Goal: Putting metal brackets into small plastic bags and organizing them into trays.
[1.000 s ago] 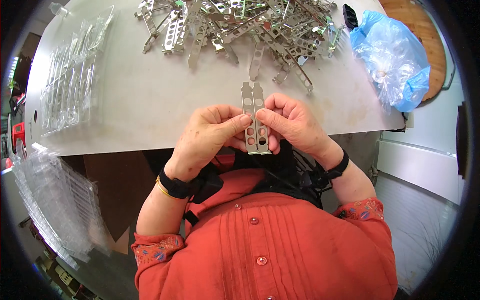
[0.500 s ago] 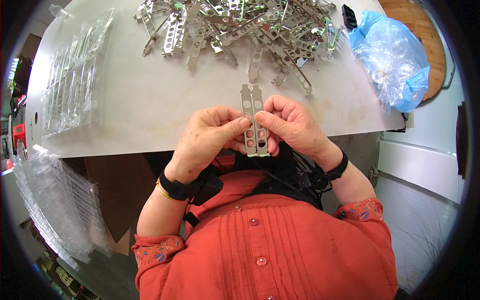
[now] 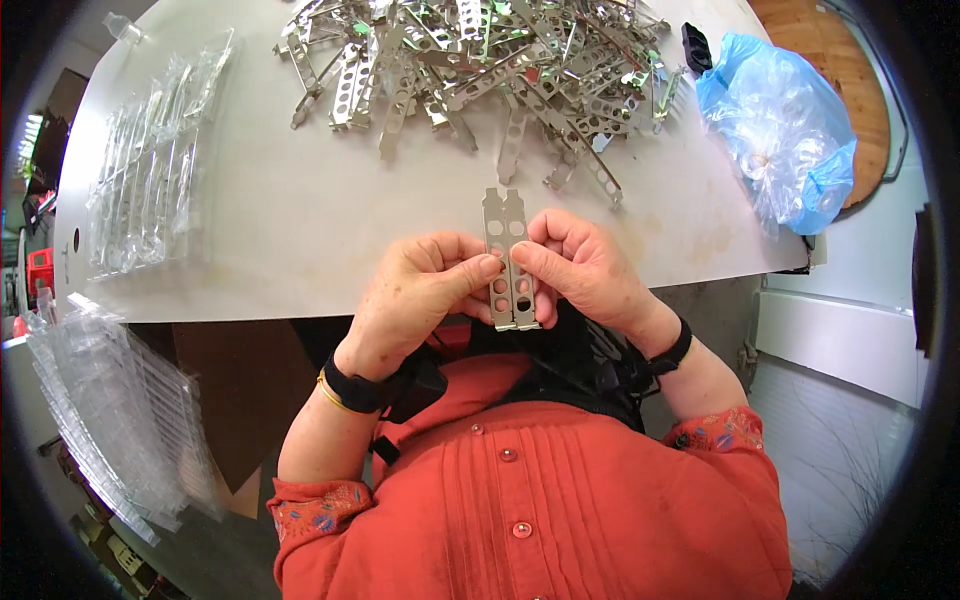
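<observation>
Near the table's front edge I hold two slotted metal brackets upright and side by side, their long edges close together. My left hand (image 3: 420,285) pinches the left bracket (image 3: 494,210) between thumb and fingers. The right bracket (image 3: 516,211) is in the grip of my right hand (image 3: 590,275), its thumb lying across the front. Both are flat silver strips with a row of round holes and a short bent foot at the lower end. My fingertips behind them are mostly hidden.
A large heap of similar brackets (image 3: 460,75) covers the far middle of the table (image 3: 300,250). Clear plastic trays (image 3: 150,170) lie at left, and more stacked trays (image 3: 120,410) stand below the table edge. A blue plastic bag (image 3: 780,130) and a small black object (image 3: 697,47) sit at right.
Both hands and the two brackets appear slightly lower in the picture, and the view itself has shifted a little. The brackets' upper ends are closer together. Both grips are kept.
</observation>
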Demonstrator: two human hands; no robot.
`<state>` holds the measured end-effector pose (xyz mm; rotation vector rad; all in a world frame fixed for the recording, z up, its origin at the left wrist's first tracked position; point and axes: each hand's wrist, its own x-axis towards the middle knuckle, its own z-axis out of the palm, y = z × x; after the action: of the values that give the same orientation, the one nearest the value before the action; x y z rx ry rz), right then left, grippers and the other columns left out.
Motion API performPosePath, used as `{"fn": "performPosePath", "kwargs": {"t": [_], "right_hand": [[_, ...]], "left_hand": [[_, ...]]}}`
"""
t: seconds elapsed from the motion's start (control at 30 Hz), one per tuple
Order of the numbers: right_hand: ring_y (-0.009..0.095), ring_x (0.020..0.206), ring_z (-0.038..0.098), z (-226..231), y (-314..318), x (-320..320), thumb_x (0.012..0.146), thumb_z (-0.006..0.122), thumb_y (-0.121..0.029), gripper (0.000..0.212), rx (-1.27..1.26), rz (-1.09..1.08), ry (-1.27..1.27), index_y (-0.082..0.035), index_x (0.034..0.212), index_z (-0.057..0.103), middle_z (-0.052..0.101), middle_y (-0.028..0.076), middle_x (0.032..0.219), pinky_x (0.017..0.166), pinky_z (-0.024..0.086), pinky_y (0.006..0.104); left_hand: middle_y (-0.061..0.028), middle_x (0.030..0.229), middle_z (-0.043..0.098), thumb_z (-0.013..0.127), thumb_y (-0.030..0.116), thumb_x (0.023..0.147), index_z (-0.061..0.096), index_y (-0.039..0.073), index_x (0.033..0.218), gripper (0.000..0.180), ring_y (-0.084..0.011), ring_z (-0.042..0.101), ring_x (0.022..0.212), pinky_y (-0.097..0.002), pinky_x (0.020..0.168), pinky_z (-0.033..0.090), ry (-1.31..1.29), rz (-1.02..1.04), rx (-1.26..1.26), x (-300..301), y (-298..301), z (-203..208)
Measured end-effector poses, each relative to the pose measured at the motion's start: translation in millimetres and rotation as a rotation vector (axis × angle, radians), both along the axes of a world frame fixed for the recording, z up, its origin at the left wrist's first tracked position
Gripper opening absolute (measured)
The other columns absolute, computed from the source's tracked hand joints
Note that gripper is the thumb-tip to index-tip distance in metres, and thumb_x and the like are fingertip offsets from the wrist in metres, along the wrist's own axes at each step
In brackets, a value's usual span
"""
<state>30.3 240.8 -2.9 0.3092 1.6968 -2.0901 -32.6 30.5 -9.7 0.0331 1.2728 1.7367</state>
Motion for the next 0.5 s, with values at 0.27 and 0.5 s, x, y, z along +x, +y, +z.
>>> {"fn": "performPosePath", "kwargs": {"t": [0.27, 0.5], "right_hand": [[0.007, 0.053, 0.061, -4.0, -1.7, 1.5, 0.103, 0.058, -0.022, 0.019, -0.054, -0.015, 0.006, -0.004, 0.099, 0.051, 0.063, 0.002, 0.072, 0.044, 0.049, 0.0207], [0.008, 0.053, 0.061, 1.1, -1.6, 1.0, 0.102, 0.059, -0.021, 0.019, -0.049, -0.019, 0.001, -0.004, 0.098, 0.051, 0.064, 0.003, 0.072, 0.045, 0.049, 0.0217]], "left_hand": [[-0.0089, 0.089, 0.068, 0.063, 0.017, 0.1, 0.064, -0.006, 0.107, 0.024, -0.0161, 0.069, 0.08, -0.0273, 0.072, 0.059, -0.069, -0.013, 0.008, -4.3, -1.2, 4.0], [-0.009, 0.089, 0.069, 0.062, 0.016, 0.1, 0.065, -0.005, 0.107, 0.023, -0.016, 0.069, 0.08, -0.027, 0.072, 0.059, -0.087, -0.006, 0.017, -4.3, -0.5, 7.7]]}}
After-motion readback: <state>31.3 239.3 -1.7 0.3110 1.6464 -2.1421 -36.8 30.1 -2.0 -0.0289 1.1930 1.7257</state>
